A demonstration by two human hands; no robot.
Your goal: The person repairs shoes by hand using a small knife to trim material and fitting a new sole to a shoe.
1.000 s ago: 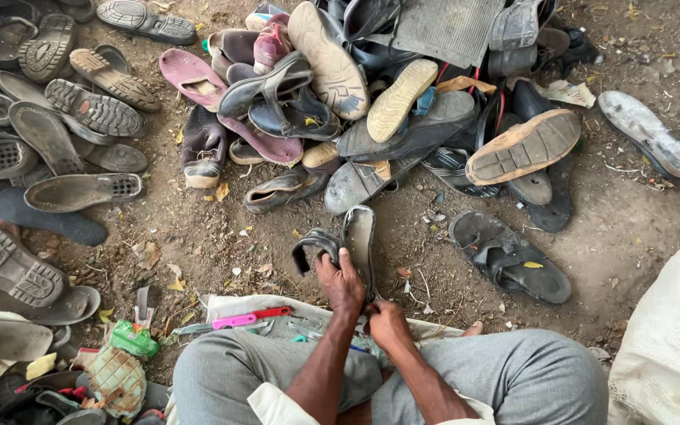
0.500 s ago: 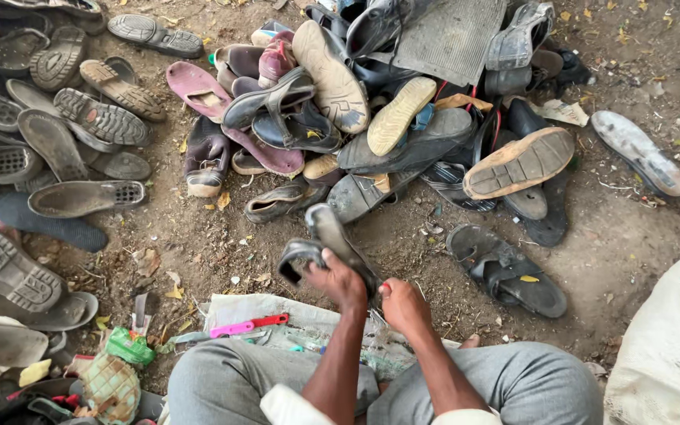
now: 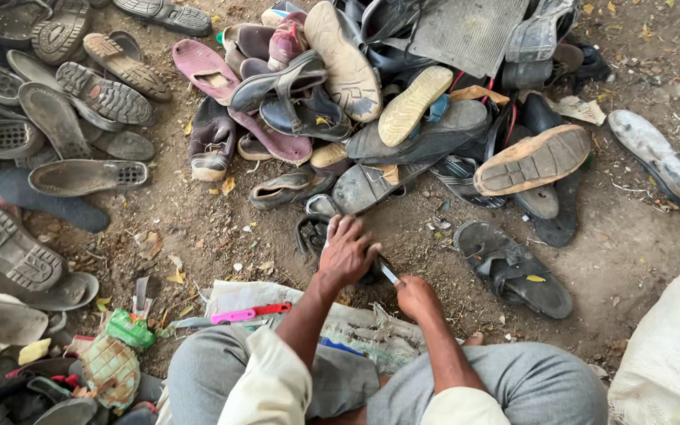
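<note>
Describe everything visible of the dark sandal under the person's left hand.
The dark sandal is worn, dusty and black, apparently rubber, with a looped strap showing at its left. It lies on the dirt ground before the shoe pile. The left hand presses down on it, hiding most of it; the right hand holds a small blade against its edge.

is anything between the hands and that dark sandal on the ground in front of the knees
Nothing visible. The left hand presses directly on the dark sandal, and the right hand holds a small blade whose tip meets the sandal beside the left hand. Only bare dirt ground surrounds it.
</note>
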